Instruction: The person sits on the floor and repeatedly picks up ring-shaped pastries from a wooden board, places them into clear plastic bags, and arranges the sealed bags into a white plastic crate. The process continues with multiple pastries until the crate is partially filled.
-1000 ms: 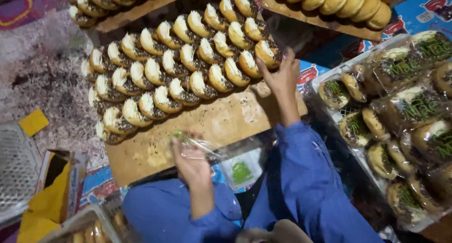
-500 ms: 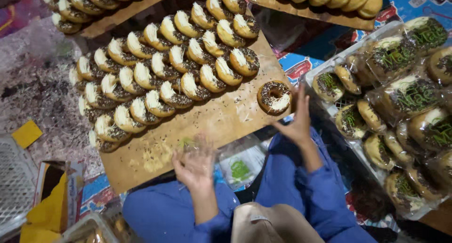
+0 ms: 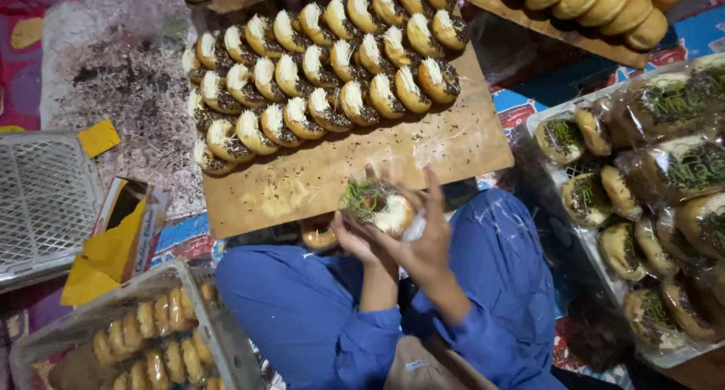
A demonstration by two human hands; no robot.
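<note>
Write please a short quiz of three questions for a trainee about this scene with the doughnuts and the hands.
1. True or false: both hands, the left hand and the right hand, are on one doughnut in a clear plastic bag.
2. Where do the unbagged topped doughnuts lie?
A. On the wooden board
B. In the white crate
C. On the blue trousers
3. Fill in: the tray at the right of the picture holds doughnuts that are already ____.

Key: 1 true; 2 A; 3 bagged.
</note>
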